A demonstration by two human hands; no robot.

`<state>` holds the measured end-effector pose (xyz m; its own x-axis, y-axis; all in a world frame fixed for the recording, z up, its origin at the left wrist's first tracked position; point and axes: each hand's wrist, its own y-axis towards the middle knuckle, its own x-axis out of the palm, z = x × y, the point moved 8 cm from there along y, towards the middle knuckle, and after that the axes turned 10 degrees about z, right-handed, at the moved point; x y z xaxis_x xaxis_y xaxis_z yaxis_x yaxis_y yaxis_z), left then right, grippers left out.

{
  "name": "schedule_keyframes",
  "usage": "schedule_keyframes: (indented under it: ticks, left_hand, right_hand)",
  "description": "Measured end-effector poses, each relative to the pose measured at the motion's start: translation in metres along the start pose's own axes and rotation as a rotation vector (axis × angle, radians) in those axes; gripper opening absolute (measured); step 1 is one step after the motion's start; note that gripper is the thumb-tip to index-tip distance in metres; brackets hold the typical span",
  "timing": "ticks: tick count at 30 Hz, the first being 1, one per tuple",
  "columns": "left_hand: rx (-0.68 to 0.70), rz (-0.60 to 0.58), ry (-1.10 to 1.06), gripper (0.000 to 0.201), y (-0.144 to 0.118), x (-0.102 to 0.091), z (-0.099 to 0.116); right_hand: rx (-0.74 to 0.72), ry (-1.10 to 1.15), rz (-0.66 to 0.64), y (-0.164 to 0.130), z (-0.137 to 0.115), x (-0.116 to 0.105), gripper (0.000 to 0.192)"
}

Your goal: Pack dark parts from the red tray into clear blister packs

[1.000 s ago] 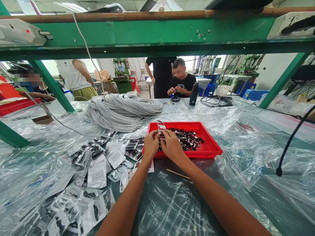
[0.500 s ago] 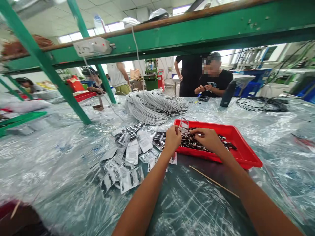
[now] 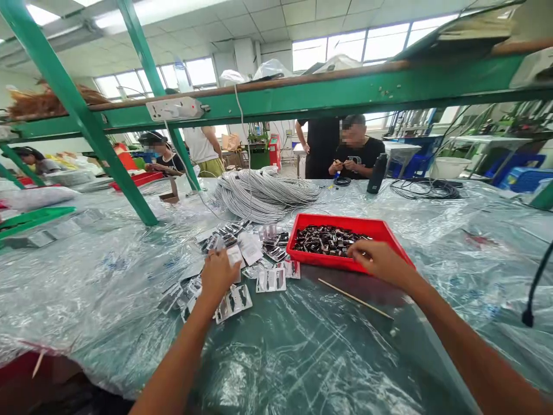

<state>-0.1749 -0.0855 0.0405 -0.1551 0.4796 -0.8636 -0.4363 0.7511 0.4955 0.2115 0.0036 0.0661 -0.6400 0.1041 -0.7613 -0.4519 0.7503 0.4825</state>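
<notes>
My left hand point(image 3: 218, 274) rests over a heap of small flat packets point(image 3: 271, 280), its thumb spread away from its fingers. The packets are clear and whitish with dark pieces inside. Those directly under the palm are hidden. My right hand point(image 3: 378, 260) hovers at the front right of a red tray point(image 3: 384, 230), fingers loosely bent and apart, with nothing visible between them. Inside the tray lies a pile of small, shiny black-brown parts point(image 3: 324, 239), too small to name.
A thin wooden stick point(image 3: 354, 298) lies before the tray. Behind are a big coil of grey cable point(image 3: 263, 193), a dark bottle point(image 3: 377, 173) and a black cable coil point(image 3: 425, 189). A green shelf beam point(image 3: 302, 104) crosses above. Across the table sits a co-worker point(image 3: 360, 153).
My left hand has moved left from above the tray to the packets, and the clear packet between my hands is no longer visible there. My right hand stays by the tray. The view has tilted upward.
</notes>
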Motion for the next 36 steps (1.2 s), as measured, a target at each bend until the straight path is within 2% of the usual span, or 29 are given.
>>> schedule_keyframes:
  ticks: [2,6,8,11,13,14,15,17,19,21,23,25,27,29,31,33,36]
  left_hand:
    - [0.018,-0.099,0.104,0.058,-0.005,0.007,-0.006]
    - [0.085,-0.172,0.098,0.058,-0.008,0.009,0.000]
    - [0.102,-0.119,0.030,0.054,-0.007,-0.001,0.002]
    - [0.131,0.102,-0.158,0.048,-0.010,-0.031,0.007]
    - [0.179,0.194,-0.375,0.044,-0.019,-0.045,0.022]
    - [0.214,0.168,-0.500,0.042,-0.026,-0.045,0.036]
    - [0.255,0.096,-0.622,0.040,-0.035,-0.040,0.054]
    - [0.372,-0.155,-0.809,0.035,-0.056,-0.021,0.102]
    - [0.493,-0.336,-0.862,0.032,-0.078,-0.005,0.149]
    - [0.559,-0.376,-0.813,0.035,-0.090,0.007,0.181]
    - [0.604,-0.388,-0.736,0.042,-0.096,0.016,0.201]
    - [0.660,-0.423,-0.670,0.051,-0.101,0.025,0.212]
    - [0.694,-0.436,-0.651,0.049,-0.104,0.034,0.216]
    - [0.670,-0.427,-0.709,0.046,-0.105,0.041,0.216]
    - [0.604,-0.411,-0.801,0.052,-0.105,0.048,0.213]
    - [0.522,-0.404,-0.873,0.061,-0.106,0.056,0.209]
    - [0.427,-0.423,-0.936,0.071,-0.106,0.062,0.206]
  right_hand:
    - [-0.002,-0.088,-0.191,-0.037,0.004,0.025,0.018]
    - [0.029,-0.261,-0.280,-0.088,0.015,0.050,0.019]
    - [0.025,-0.269,-0.293,-0.097,0.017,0.053,0.022]
    - [0.016,-0.187,-0.266,-0.094,0.018,0.048,0.020]
    - [0.039,-0.083,-0.190,-0.088,0.019,0.038,0.016]
    - [0.068,-0.021,-0.140,-0.085,0.020,0.033,0.014]
    - [0.105,0.044,-0.088,-0.083,0.022,0.027,0.011]
    - [0.187,0.173,0.019,-0.082,0.025,0.016,0.006]
    - [0.257,0.288,0.132,-0.084,0.029,0.006,0.013]
    - [0.317,0.379,0.231,-0.089,0.031,-0.001,0.029]
    - [0.369,0.479,0.261,-0.090,0.030,0.000,0.041]
    - [0.414,0.628,0.241,-0.082,0.022,0.009,0.048]
    - [0.465,0.853,0.239,-0.065,0.010,0.025,0.053]
    - [0.519,1.111,0.280,-0.042,-0.001,0.045,0.055]
    - [0.555,1.280,0.330,-0.019,-0.008,0.068,0.056]
    - [0.591,1.356,0.376,-0.002,-0.009,0.091,0.055]
    - [0.645,1.370,0.445,0.006,-0.001,0.114,0.053]
